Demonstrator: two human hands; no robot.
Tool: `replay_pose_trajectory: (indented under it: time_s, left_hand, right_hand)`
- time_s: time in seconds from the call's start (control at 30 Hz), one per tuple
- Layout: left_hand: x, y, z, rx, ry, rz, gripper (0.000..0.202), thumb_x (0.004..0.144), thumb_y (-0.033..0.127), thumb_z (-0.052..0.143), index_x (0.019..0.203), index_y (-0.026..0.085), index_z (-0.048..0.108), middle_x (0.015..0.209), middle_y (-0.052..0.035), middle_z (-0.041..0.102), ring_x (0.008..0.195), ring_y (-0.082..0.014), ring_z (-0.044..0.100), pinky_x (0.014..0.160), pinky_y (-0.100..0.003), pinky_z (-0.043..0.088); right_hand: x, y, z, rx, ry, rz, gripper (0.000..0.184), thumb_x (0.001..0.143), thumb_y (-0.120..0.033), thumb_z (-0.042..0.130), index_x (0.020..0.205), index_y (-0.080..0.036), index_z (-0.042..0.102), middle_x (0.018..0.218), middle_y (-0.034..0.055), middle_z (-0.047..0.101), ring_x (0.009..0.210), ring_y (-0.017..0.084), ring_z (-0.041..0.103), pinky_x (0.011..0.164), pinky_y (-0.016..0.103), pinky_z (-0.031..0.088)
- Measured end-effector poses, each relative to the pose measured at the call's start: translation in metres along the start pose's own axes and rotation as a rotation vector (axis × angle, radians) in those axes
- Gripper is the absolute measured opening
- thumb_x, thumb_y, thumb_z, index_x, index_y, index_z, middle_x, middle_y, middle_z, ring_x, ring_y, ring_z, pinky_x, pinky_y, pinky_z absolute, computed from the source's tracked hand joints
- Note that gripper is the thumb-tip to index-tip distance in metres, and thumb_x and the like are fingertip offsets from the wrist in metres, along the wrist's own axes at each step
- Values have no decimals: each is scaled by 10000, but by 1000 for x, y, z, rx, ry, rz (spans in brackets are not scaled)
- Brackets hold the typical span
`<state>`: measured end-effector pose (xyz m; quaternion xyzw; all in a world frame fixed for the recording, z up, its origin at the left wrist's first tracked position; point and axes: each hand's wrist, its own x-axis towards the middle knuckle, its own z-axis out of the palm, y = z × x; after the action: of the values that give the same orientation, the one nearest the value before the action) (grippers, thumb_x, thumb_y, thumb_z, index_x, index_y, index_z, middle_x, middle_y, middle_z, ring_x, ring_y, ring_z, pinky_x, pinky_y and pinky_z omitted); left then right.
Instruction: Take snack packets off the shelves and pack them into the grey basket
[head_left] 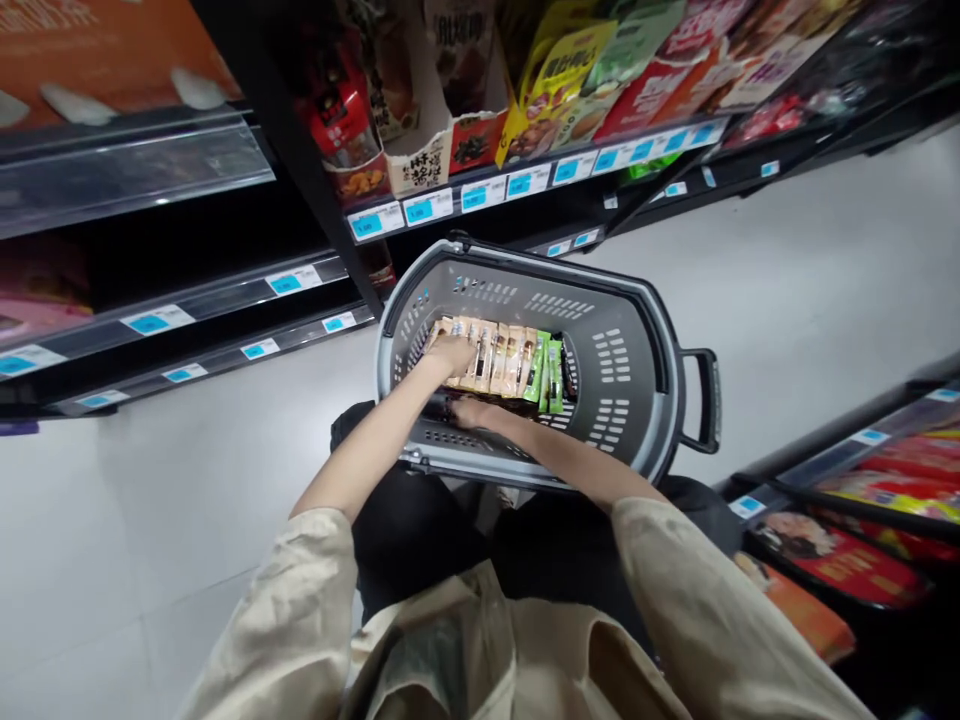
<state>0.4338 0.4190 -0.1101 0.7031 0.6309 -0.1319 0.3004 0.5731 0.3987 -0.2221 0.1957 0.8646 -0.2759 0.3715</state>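
Observation:
A grey shopping basket (pixel 637 330) with slotted walls stands on the floor between my knees. Inside it lies a row of beige snack packets (pixel 510 360), with green packets (pixel 555 375) at the right end and a dark packet (pixel 570 375) beyond them. My left hand (pixel 454 355) reaches down onto the left end of the row, its fingers curled at a beige packet. Lower in the basket, my right hand (pixel 469 412) is closed by the near wall beside something dark; its fingertips are partly hidden, so what they hold is unclear.
Shelves with bagged snacks (pixel 562 80) and blue-white price tags (pixel 427 207) stand close beyond the basket. Another shelf with red packages (pixel 847 560) is at the right. The basket's black handle (pixel 705 400) sticks out to the right over the pale floor (pixel 810 260).

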Motion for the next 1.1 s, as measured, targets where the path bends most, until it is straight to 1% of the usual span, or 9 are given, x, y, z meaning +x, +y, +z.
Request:
replay_pose_trajectory:
  time_s: [0.2, 0.37, 0.5, 0.63, 0.73, 0.8, 0.9, 1.0, 1.1]
  left_hand:
    - [1, -3, 1, 15, 14, -15, 403, 950, 150, 502, 1281, 92, 725, 1255, -261, 708, 1188, -362, 690, 1002, -431, 533]
    - [-6, -2, 0, 12, 33, -2, 410, 968, 182, 480, 1294, 121, 720, 1259, -246, 711, 1185, -351, 695, 1001, -428, 533]
    - [-12, -4, -5, 34, 21, 27, 386, 966, 190, 487, 1262, 157, 733, 1230, -213, 730, 1149, -334, 713, 961, -399, 550]
    - [-14, -6, -16, -78, 151, 22, 364, 979, 191, 462, 1230, 170, 725, 1213, -180, 743, 1137, -319, 717, 952, -383, 548]
    - [-18, -7, -26, -423, 410, 25, 417, 1069, 305, 335, 1326, 192, 642, 1226, -129, 746, 1143, -246, 710, 983, -331, 533]
    - [-21, -7, -32, -732, 501, 35, 475, 1098, 393, 249, 1401, 200, 559, 1212, -108, 748, 1082, -194, 723, 930, -281, 552]
    - [-22, -4, -37, -1074, 347, 48, 497, 1086, 482, 287, 1404, 179, 520, 1189, -128, 744, 971, -176, 738, 807, -260, 584]
    - [-9, 10, -35, -1189, 153, 75, 565, 958, 540, 602, 1402, 201, 523, 1234, -133, 719, 983, -203, 732, 732, -262, 596]
    - [14, 27, -30, -1340, 223, 113, 811, 718, 496, 870, 1394, 239, 504, 1208, -112, 722, 939, -215, 734, 674, -269, 597]
  right_hand:
    - [30, -1, 10, -25, -76, -9, 340, 995, -375, 656, 1275, -183, 641, 1298, 98, 660, 1103, 229, 675, 945, 453, 588]
    - [18, 8, 5, 39, 2, -30, 343, 991, -368, 660, 1271, -170, 640, 1285, 107, 661, 1098, 234, 674, 942, 443, 584]
    - [-7, 9, -23, 142, 151, -78, 261, 953, -186, 640, 1188, -82, 686, 1140, 175, 737, 1065, 267, 695, 953, 359, 540]
    - [-53, 25, -62, 267, 327, -143, 338, 982, -192, 522, 1287, -94, 630, 1196, 127, 746, 1079, 238, 693, 965, 335, 532]
    - [-94, 49, -83, 544, 490, -212, 354, 927, -251, 578, 1245, -106, 639, 1174, 110, 757, 1074, 237, 694, 975, 365, 544]
    - [-118, 63, -89, 876, 625, -252, 392, 846, -319, 674, 1188, -127, 659, 1121, 102, 773, 1053, 256, 704, 963, 403, 562]
    - [-142, 78, -87, 1358, 885, -168, 482, 752, -430, 769, 1146, -176, 657, 1109, 98, 781, 1006, 263, 731, 880, 399, 600]
    - [-148, 87, -86, 1732, 1212, -73, 450, 694, -454, 813, 1037, -216, 645, 1138, 93, 777, 996, 262, 748, 812, 379, 622]
    - [-142, 92, -94, 1903, 1401, -117, 393, 682, -405, 825, 977, -241, 625, 1155, 75, 777, 1044, 263, 748, 834, 395, 637]
